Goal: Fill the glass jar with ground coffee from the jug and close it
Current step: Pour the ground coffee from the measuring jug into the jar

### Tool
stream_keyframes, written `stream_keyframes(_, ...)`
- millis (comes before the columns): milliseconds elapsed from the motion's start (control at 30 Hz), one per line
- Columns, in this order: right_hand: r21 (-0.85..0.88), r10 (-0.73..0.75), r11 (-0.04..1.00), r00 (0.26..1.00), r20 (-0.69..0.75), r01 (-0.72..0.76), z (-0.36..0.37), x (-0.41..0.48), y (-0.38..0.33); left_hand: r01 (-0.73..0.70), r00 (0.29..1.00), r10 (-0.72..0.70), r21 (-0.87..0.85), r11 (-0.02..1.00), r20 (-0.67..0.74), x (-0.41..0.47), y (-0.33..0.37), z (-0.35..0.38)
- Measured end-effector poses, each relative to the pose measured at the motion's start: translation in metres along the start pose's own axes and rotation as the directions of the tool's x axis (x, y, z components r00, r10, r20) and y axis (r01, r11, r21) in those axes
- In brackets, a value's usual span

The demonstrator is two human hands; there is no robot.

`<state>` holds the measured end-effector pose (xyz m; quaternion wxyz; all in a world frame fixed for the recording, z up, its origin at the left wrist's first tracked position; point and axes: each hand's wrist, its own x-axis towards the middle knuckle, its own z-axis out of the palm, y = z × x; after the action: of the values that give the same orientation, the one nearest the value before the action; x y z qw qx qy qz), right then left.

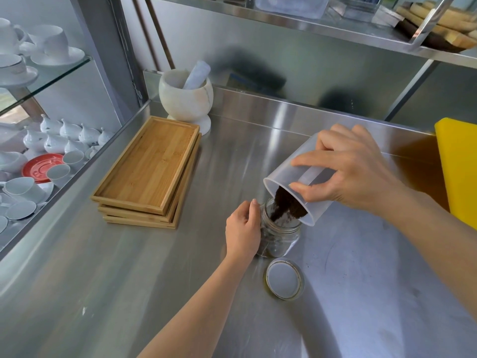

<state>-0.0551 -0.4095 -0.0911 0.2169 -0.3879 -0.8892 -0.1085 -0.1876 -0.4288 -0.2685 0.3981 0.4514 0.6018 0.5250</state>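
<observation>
A clear glass jar (281,237) stands upright on the steel counter (361,280), its mouth open. My left hand (242,228) wraps around the jar's left side. My right hand (353,171) grips a translucent plastic jug (286,174) tipped steeply down to the left, its rim over the jar's mouth. Dark ground coffee (286,206) slides from the jug's lip into the jar. The jar's round metal lid (284,279) lies flat on the counter just in front of the jar, underside up.
A stack of wooden trays (147,169) lies to the left. A white stone mortar with pestle (185,95) stands behind it. A yellow board (459,166) sits at the right edge. Shelves of white cups (38,156) are beyond the counter's left edge.
</observation>
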Motion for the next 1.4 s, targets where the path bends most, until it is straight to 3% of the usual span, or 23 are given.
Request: stream_keyframes(1400, 0.065, -0.024, 0.997, 0.998, -0.052, 0.028, -0.001, -0.002, 0.003, -0.009, 1.0, 0.009, -0.011, 1.0, -0.009, 0.001, -0.002, 0.001)
